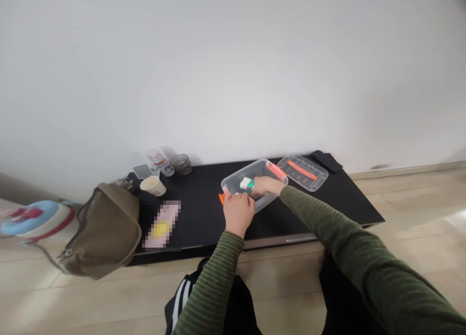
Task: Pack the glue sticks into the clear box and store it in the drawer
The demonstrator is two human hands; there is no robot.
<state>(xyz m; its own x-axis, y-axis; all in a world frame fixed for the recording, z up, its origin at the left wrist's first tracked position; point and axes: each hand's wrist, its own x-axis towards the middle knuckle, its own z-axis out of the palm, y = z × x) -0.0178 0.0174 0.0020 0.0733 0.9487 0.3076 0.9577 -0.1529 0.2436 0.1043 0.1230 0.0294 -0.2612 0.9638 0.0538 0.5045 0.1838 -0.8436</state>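
Head view | right hand (267, 185) pinches green-and-white tube (247, 184) by one end, over clear box (257, 169) | left hand (239, 211) at box's near-left rim, grip unclear | tube probably light, smooth, slightly slippery; best held mid-body

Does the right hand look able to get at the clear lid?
Probably yes: the clear lid lies uncovered beside the box, though the right hand, over the box, seems to hold a white-green item and may need freeing.

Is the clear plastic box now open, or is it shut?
Open: the lid lies beside the box on the black table, leaving its top uncovered.
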